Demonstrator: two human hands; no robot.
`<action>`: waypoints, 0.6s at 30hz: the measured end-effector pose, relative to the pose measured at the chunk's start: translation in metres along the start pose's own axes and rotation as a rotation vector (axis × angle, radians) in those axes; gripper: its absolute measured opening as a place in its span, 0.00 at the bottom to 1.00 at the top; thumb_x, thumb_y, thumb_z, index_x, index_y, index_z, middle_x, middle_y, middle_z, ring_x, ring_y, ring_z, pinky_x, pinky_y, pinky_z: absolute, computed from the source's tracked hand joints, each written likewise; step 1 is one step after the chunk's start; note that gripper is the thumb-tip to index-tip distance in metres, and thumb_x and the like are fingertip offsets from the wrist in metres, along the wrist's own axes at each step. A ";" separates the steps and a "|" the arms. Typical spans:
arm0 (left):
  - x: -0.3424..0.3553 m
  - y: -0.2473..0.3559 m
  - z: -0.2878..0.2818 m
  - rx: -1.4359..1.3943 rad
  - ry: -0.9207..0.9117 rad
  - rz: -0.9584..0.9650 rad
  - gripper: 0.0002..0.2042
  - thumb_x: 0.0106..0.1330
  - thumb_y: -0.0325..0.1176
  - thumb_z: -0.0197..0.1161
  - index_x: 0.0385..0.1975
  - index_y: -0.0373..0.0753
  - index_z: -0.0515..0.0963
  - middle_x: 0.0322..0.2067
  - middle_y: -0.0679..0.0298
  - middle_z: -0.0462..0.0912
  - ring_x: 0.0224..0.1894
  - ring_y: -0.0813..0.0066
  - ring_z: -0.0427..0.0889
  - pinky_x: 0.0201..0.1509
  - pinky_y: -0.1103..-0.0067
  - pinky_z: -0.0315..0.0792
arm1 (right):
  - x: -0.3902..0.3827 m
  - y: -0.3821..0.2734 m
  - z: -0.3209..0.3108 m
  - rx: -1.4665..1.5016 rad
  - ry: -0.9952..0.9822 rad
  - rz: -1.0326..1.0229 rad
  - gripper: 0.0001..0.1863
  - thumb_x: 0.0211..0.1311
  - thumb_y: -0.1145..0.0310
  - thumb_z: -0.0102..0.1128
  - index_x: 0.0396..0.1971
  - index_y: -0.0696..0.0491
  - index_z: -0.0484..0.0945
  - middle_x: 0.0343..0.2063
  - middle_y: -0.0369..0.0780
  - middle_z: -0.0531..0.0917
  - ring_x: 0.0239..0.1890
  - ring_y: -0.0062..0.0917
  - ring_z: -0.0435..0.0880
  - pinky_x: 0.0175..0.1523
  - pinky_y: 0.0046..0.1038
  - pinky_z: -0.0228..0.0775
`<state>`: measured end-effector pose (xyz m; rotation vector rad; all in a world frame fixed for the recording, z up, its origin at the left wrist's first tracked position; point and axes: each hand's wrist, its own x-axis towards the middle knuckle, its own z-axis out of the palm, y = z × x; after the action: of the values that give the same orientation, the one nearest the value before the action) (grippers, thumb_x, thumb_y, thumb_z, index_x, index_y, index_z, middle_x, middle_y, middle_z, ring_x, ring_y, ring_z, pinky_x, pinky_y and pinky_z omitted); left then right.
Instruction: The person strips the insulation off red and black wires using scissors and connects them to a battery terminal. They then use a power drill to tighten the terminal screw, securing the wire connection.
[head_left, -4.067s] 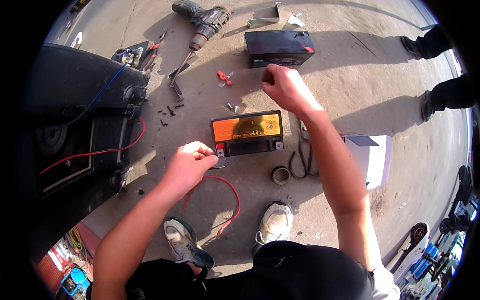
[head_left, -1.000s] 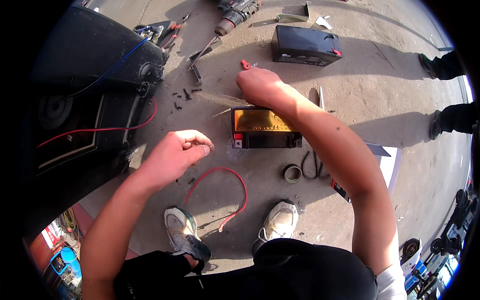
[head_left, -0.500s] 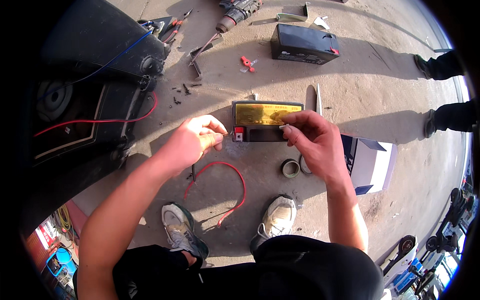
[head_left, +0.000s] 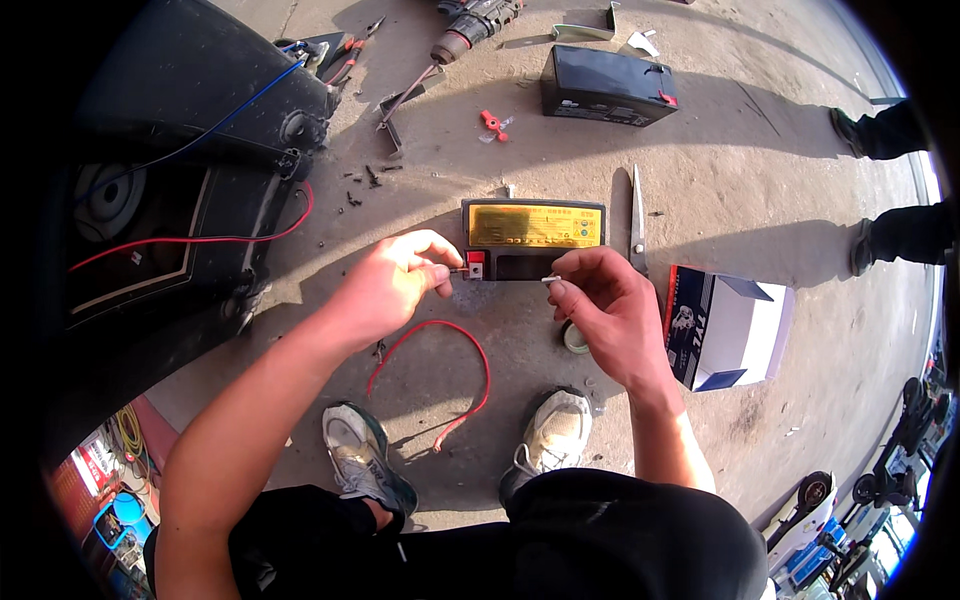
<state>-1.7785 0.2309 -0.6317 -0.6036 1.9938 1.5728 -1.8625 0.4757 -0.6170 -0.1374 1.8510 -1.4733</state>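
Observation:
A black battery (head_left: 533, 266) with a gold label (head_left: 535, 225) lies on the ground before me. My left hand (head_left: 395, 283) is closed in a pinch on a thin wire (head_left: 458, 269). The wire's tip reaches the red-and-white terminal block (head_left: 476, 264) at the battery's near left corner; whether it is inside cannot be made out. My right hand (head_left: 610, 305) pinches a short white stick-like piece (head_left: 550, 278) over the battery's near right edge. Below the left hand, a loose red wire (head_left: 487, 370) curves across the ground.
A second black battery (head_left: 605, 88) stands farther off, near a power drill (head_left: 470, 35). Scissors (head_left: 637, 215), an open box (head_left: 735, 330) and a tape roll (head_left: 574, 338) are at right. Screws (head_left: 373, 177) lie left of centre, beside a large black casing (head_left: 200, 110). Another person's legs (head_left: 895, 235) show at right.
My right hand has moved left and slightly nearer with the white piece, partly covering the tape roll and uncovering more of the box and scissors. The wire tip in my left hand now meets the terminal.

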 end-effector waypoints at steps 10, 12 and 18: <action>0.004 -0.002 0.007 -0.120 -0.014 0.013 0.06 0.72 0.29 0.55 0.44 0.40 0.76 0.29 0.68 0.81 0.24 0.88 0.64 0.26 0.86 0.60 | 0.001 0.009 0.005 -0.036 -0.009 -0.035 0.10 0.62 0.74 0.64 0.42 0.58 0.78 0.32 0.36 0.83 0.35 0.15 0.81 0.42 0.21 0.74; 0.004 -0.004 0.008 -0.108 0.001 0.034 0.05 0.71 0.29 0.55 0.43 0.39 0.75 0.29 0.67 0.81 0.24 0.88 0.65 0.27 0.86 0.60 | 0.002 0.008 0.014 -0.046 -0.026 -0.065 0.10 0.62 0.74 0.64 0.42 0.58 0.79 0.32 0.37 0.83 0.35 0.18 0.82 0.41 0.23 0.74; 0.006 -0.011 0.016 -0.175 0.060 0.055 0.04 0.70 0.26 0.55 0.42 0.39 0.74 0.30 0.67 0.81 0.28 0.87 0.68 0.34 0.85 0.63 | 0.017 0.004 0.043 -0.425 0.020 -0.464 0.09 0.58 0.76 0.63 0.39 0.57 0.78 0.34 0.44 0.81 0.36 0.37 0.82 0.39 0.33 0.74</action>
<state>-1.7745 0.2440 -0.6469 -0.6759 1.9438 1.7962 -1.8474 0.4337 -0.6309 -0.8053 2.2268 -1.3440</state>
